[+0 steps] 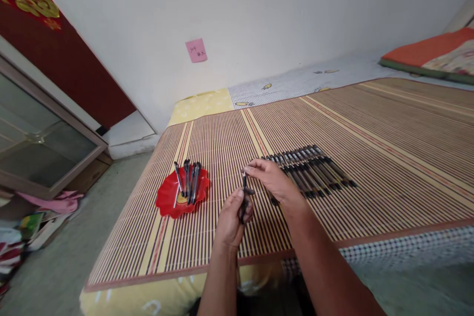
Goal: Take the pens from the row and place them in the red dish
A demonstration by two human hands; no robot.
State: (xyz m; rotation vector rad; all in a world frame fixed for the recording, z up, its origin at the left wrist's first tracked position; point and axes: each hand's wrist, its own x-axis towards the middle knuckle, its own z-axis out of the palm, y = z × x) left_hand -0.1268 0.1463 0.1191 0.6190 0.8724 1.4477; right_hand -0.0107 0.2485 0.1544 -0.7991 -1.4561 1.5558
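My left hand (234, 215) is closed around the lower part of a black pen (244, 180), which stands roughly upright above the mat. A short dark piece (249, 191) sticks out sideways at my left fingers; I cannot tell what it is. My right hand (269, 176) has its thumb and fingers pinched at the pen's upper end. Just beyond and to the right lies a slanting row of several black pens (314, 170), partly hidden by my right hand. To the left, a red scalloped plate (163, 196) holds several more pens (191, 180).
A striped bamboo mat (370, 158) covers the bed. Folded orange bedding (425, 52) lies at the far right. A pink note (196, 50) is stuck on the white wall. At left stand a glass-fronted cabinet (40, 133) and a heap of cloth (52, 202) near the floor.
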